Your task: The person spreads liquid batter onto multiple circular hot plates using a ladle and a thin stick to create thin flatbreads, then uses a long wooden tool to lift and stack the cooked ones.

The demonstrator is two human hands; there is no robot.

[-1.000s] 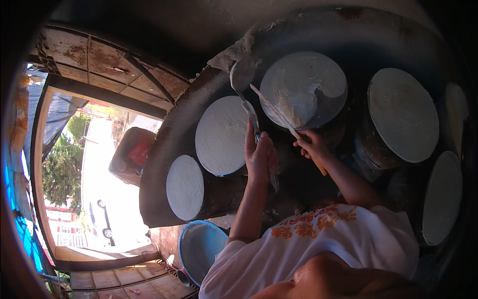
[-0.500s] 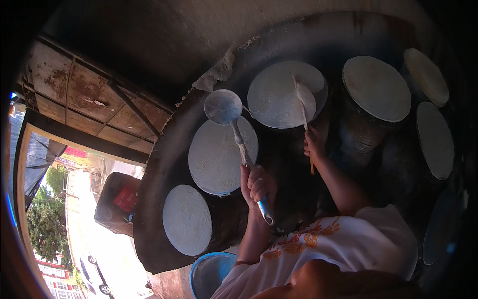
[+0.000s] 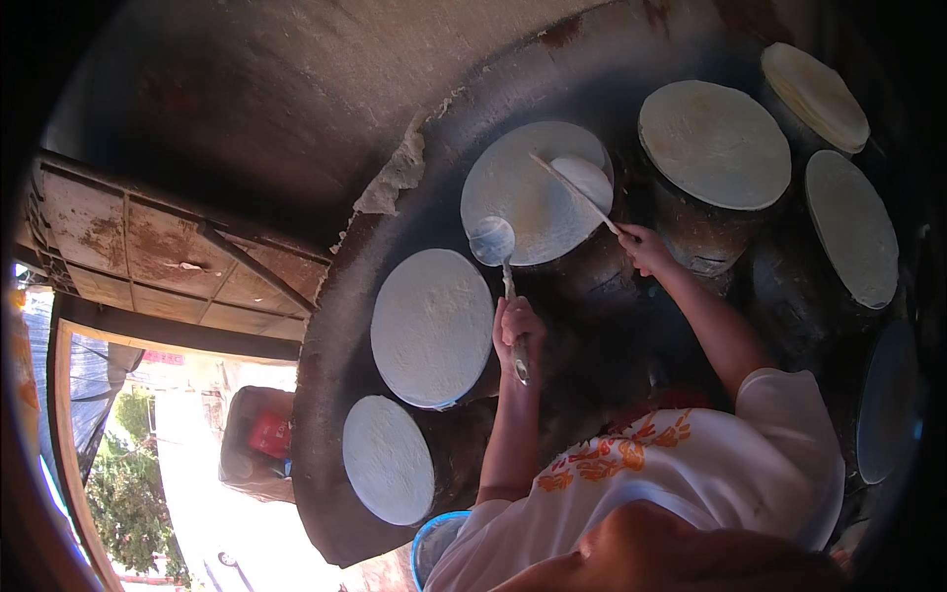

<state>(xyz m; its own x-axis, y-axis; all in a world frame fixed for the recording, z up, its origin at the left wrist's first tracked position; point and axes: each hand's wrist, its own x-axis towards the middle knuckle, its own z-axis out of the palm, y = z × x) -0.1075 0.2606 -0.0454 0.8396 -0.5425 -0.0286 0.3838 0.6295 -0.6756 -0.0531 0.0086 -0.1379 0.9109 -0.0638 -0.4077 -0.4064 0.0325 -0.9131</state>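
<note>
My left hand (image 3: 521, 324) is closed round the handle of a metal ladle (image 3: 491, 240), whose bowl is over the near-left edge of a round griddle (image 3: 501, 187) coated with pale batter. Closed on a thin wooden-handled batter spreader (image 3: 570, 185), my right hand (image 3: 646, 250) is just off that griddle's right side. The spreader slants across the griddle's upper right part. Against it lies a smooth white oval (image 3: 584, 180); whether this is a blade or wet batter I cannot tell.
More round griddles with pale sheets curve around me: two at left (image 3: 434, 326) (image 3: 389, 461), others at right (image 3: 715, 145) (image 3: 853, 229). A thicker pale round (image 3: 815, 97) sits at the far right. A blue-rimmed bucket (image 3: 434, 541) stands by my left arm. Dried batter crusts the dark ledge (image 3: 395, 176).
The ladle has moved right and down from over the left griddle to the coated griddle's edge. My right hand has swung up and right, tilting the spreader across the griddle. The view has shifted.
</note>
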